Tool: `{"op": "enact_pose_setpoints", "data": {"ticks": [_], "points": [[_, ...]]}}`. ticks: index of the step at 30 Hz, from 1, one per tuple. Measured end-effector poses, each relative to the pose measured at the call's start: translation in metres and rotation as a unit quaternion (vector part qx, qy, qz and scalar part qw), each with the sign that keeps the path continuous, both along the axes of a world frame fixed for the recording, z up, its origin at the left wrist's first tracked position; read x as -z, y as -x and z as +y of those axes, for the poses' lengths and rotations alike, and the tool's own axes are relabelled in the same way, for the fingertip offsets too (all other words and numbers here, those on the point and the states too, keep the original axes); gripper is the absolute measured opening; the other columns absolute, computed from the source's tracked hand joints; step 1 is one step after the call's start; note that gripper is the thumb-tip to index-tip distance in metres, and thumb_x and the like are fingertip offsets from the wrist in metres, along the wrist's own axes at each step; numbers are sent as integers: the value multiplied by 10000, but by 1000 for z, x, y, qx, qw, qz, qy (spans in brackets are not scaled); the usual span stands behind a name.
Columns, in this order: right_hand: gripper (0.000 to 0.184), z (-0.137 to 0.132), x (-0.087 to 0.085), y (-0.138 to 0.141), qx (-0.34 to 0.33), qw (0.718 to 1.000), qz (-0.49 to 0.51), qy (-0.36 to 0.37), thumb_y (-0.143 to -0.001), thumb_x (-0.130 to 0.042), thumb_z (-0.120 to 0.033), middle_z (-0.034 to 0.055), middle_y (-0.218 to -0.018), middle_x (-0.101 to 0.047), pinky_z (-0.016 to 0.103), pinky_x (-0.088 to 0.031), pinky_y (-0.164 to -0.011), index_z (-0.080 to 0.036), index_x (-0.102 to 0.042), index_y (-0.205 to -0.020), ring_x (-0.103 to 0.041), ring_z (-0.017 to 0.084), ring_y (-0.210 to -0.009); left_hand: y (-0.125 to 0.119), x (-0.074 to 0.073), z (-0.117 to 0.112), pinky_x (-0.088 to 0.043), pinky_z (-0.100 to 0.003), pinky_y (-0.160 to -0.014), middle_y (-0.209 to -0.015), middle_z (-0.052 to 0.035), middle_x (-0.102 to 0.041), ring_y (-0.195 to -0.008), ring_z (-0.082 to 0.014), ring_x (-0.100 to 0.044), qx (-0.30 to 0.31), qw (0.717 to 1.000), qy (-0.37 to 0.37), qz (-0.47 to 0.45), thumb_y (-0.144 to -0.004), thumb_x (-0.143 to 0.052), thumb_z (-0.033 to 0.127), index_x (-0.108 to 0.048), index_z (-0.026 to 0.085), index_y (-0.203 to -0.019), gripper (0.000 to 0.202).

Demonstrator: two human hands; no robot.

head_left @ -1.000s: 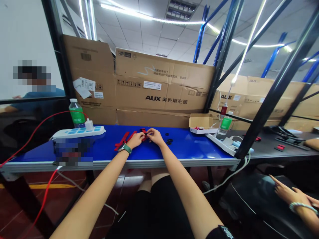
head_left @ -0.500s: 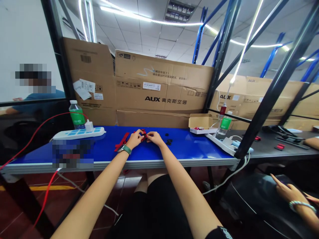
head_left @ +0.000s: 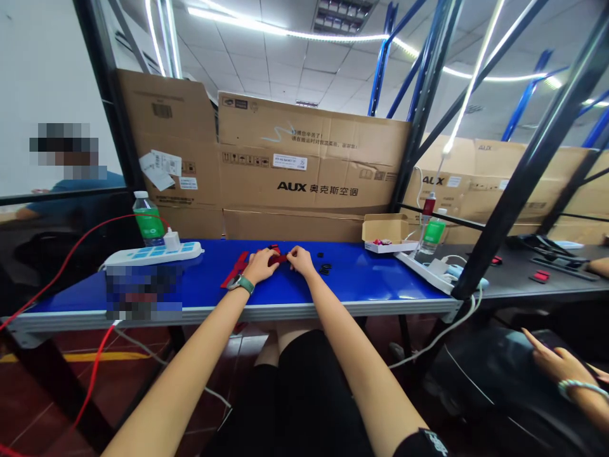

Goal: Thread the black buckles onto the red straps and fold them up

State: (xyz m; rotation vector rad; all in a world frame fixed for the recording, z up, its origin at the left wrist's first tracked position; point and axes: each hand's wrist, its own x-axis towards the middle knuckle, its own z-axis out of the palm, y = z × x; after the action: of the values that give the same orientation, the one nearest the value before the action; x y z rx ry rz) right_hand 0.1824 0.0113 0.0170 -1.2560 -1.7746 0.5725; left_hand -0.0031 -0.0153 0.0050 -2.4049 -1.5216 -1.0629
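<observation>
Grip: the fingertips of the left hand (head_left: pixel 259 266) and the right hand (head_left: pixel 299 260) come together from either side on a small red piece (head_left: pixel 278 259), pinching it just above the table; the fingers are curled and close together, though the exact finger contact is too small to make out.

Held thing: the red piece sits between the hands, near the middle of the blue table (head_left: pixel 371 282), with a darker red part showing at its centre.

Left wrist: a watch with a green band (head_left: pixel 241 284).

Beside the hands: longer red strips (head_left: pixel 235 270) lie just left of the left hand, touching its edge; small black bits (head_left: pixel 325 269) lie just right of the right hand.

Table, left: a white power strip (head_left: pixel 152 255) with a bottle (head_left: pixel 148 219) behind it; a red cable (head_left: pixel 80 254) runs off the table's left end.

Table, right: an open cardboard box (head_left: pixel 383 230) holding small red items, then a second power strip (head_left: pixel 428 273).

Behind: AUX cartons (head_left: pixel 304 165) stand along the table's back edge.

Co-worker: a hand (head_left: pixel 556 365) with a beaded bracelet (head_left: pixel 583 387) points at lower right, apart from the person's own hands.
</observation>
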Motion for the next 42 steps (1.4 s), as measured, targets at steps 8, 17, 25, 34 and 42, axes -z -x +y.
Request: {"op": "enact_pose_setpoints", "data": {"ticks": [8, 17, 25, 34, 42], "points": [[151, 3, 7, 2, -1, 1000, 28, 1, -869, -582, -133, -92, -527, -568, 150, -412, -437, -229, -466, -868, -595, 103, -413, -1, -3, -6, -429, -436, -1017, -1288, -78, -672, -1206, -281, -608, -12, 998, 44, 38, -887, -659, 337, -642, 256, -1215, 339], [321, 7, 5, -12, 241, 969, 39, -45, -770, -603, -95, 73, -857, -690, 314, -557, -719, -199, -516, -1061, -701, 224, -735, 3, -1, -5, -411, -520, -988, -1297, -133, -654, -1220, -367, -574, -118, 989, 86, 19, -880, -632, 362, -703, 243, -1133, 289], [129, 3, 4, -6, 173, 970, -9, -171, -879, -536, -128, 105, -982, -684, 304, -504, -864, -188, -592, -979, -662, 209, -927, 6, 3, 4, -412, -477, -975, -1159, -113, -729, -1174, -330, -613, -86, 993, 81, -11, -870, -683, 320, -713, 240, -1103, 249], [206, -1, -2, 3, -46, 954, -116, -272, -964, -503, -130, 73, -1010, -714, 279, -486, -917, -193, -689, -1028, -658, 190, -968, 5, -4, 7, -488, -391, -1015, -1166, -90, -746, -1111, -247, -679, 3, 984, 25, -175, -901, -643, 243, -726, 207, -1124, 241], [297, -4, -1, 16, -44, 939, -157, -302, -1005, -448, -141, 122, -1083, -672, 276, -482, -927, -162, -679, -1192, -636, 203, -1005, 7, -14, 0, -550, -356, -955, -1095, -77, -781, -1037, -256, -726, 10, 969, 11, -246, -913, -626, 337, -795, 189, -1045, 260]]}}
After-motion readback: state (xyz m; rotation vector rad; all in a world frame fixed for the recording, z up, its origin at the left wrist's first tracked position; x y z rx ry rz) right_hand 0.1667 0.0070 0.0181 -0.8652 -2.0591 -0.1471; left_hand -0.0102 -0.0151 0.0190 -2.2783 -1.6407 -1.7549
